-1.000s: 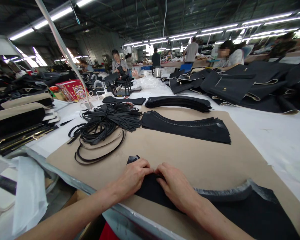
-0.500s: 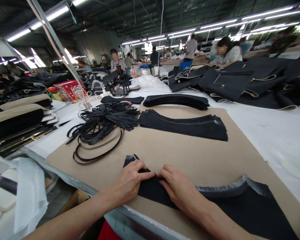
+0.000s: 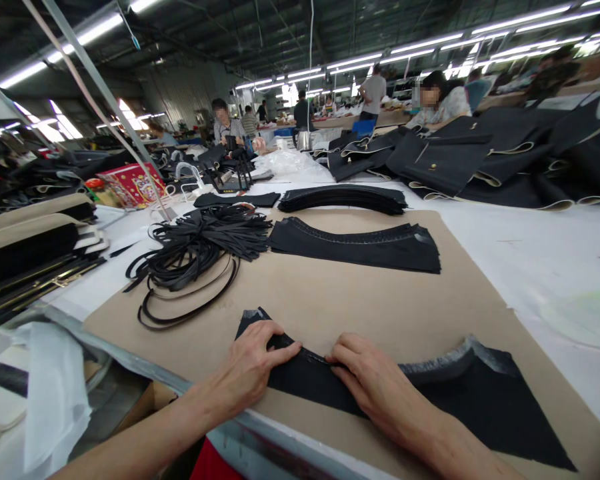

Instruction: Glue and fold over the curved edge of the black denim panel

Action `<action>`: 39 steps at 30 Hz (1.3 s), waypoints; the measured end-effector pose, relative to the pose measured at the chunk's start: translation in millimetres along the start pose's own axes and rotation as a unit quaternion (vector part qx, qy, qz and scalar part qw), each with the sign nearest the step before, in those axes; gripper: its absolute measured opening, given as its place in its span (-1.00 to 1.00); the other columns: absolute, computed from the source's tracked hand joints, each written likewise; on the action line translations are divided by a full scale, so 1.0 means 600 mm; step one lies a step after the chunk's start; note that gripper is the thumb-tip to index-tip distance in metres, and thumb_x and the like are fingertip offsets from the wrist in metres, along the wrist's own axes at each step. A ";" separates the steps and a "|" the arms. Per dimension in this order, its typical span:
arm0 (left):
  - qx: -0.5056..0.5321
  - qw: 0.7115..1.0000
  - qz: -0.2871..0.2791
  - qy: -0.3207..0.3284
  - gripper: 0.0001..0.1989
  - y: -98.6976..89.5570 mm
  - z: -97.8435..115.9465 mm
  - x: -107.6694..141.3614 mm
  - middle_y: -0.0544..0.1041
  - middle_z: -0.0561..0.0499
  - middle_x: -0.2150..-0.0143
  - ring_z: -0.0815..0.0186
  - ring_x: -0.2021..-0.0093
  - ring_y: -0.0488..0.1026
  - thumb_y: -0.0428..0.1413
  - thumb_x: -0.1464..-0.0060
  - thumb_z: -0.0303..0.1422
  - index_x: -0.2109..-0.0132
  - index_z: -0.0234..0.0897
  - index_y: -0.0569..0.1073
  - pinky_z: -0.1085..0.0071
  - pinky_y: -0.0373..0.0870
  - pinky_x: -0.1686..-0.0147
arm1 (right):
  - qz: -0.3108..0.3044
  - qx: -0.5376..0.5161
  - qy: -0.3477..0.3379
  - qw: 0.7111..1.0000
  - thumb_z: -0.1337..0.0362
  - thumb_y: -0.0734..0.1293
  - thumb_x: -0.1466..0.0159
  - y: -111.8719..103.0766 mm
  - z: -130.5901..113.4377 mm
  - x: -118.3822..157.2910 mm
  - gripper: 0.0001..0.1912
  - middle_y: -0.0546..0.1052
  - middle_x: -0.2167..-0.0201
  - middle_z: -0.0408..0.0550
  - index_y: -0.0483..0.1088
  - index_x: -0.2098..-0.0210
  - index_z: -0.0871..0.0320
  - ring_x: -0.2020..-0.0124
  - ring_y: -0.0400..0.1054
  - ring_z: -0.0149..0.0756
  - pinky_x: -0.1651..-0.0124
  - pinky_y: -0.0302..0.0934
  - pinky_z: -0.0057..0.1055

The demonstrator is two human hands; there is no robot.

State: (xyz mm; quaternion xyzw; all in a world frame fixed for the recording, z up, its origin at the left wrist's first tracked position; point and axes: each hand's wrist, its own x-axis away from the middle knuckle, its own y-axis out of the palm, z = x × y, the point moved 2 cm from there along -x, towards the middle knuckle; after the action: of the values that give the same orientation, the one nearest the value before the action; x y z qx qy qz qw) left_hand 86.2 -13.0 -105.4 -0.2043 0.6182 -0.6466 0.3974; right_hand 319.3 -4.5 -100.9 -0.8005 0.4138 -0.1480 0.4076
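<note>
A black panel (image 3: 500, 400) is being held flat along the near edge of the white tabletop (image 3: 540, 267), on a brown sheet (image 3: 380, 307). Its curved far edge is being shown with a folded rim, and a greyish band is being left visible toward its right end. The panel's left part is being pressed by the left hand (image 3: 255, 360), whose thumb is being kept apart from the bent fingers, along the rim. Nearer the panel's middle, the rim is being pinched by the right hand (image 3: 370, 373), its thumb and fingertips being brought together there.

Beyond the hands, a stack of black pieces (image 3: 355, 250) with stitch-like marks is being carried by the sheet, and by the sheet's far edge a pile of curved black pieces (image 3: 345, 200) is being supported. Toward the sheet's left edge, a tangle of black strips (image 3: 215, 233) is being borne. A heap of black panels with pale edges (image 3: 460, 160) is being held at the tabletop's far right corner, and a red box (image 3: 127, 183) near its far left corner.
</note>
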 end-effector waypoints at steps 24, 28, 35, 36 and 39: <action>0.059 0.997 -0.001 0.045 -0.53 0.000 0.054 -0.008 0.49 -0.02 0.01 0.30 0.00 0.39 -0.13 -0.12 -0.60 -0.11 -0.18 0.37 0.14 0.15 -0.22 | 0.003 0.016 -0.003 1.000 0.46 0.26 -0.30 0.000 0.001 0.025 -0.90 0.38 0.27 -0.11 0.34 0.28 0.14 0.21 0.26 -0.27 0.11 0.15 -0.36; 0.080 0.996 0.023 0.021 -0.59 -0.006 0.058 -0.016 0.50 0.00 0.07 0.28 0.05 0.39 -0.12 -0.13 -0.60 0.00 -0.16 0.45 0.12 0.18 -0.18 | 0.004 0.028 0.005 1.000 0.47 0.24 -0.30 -0.003 -0.005 0.027 -0.88 0.38 0.28 -0.10 0.35 0.28 0.14 0.21 0.27 -0.27 0.12 0.15 -0.35; 0.123 0.989 0.063 -0.052 -0.58 0.029 0.118 -0.027 0.49 -0.08 0.12 0.21 0.11 0.37 -0.13 -0.09 -0.62 -0.01 -0.28 0.44 0.22 0.41 0.08 | 0.005 0.046 -0.010 0.999 0.46 0.22 -0.32 0.003 -0.005 0.029 -0.87 0.38 0.28 -0.08 0.35 0.29 0.16 0.21 0.26 -0.26 0.10 0.15 -0.34; 0.119 0.990 0.066 -0.048 -0.58 0.035 0.124 -0.024 0.49 -0.10 0.11 0.20 0.10 0.37 -0.13 -0.09 -0.62 -0.03 -0.30 0.43 0.22 0.42 0.08 | 0.005 0.048 -0.009 0.999 0.46 0.22 -0.32 0.003 -0.004 0.030 -0.88 0.37 0.28 -0.09 0.34 0.29 0.16 0.22 0.26 -0.26 0.10 0.15 -0.34; 0.098 0.992 0.074 -0.023 -0.57 0.044 0.127 -0.015 0.48 -0.12 0.07 0.19 0.05 0.36 -0.13 -0.11 -0.61 -0.09 -0.34 0.39 0.22 0.41 0.02 | 0.005 0.051 -0.004 0.999 0.45 0.25 -0.30 -0.001 -0.001 0.033 -0.91 0.38 0.28 -0.10 0.33 0.31 0.16 0.22 0.25 -0.27 0.12 0.14 -0.36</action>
State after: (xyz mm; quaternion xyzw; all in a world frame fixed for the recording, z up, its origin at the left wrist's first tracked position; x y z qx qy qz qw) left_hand 156.4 -52.4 -117.2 -0.1330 0.5555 -0.6683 0.4765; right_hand 331.3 -20.2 -102.0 -0.7772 0.4083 -0.1630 0.4502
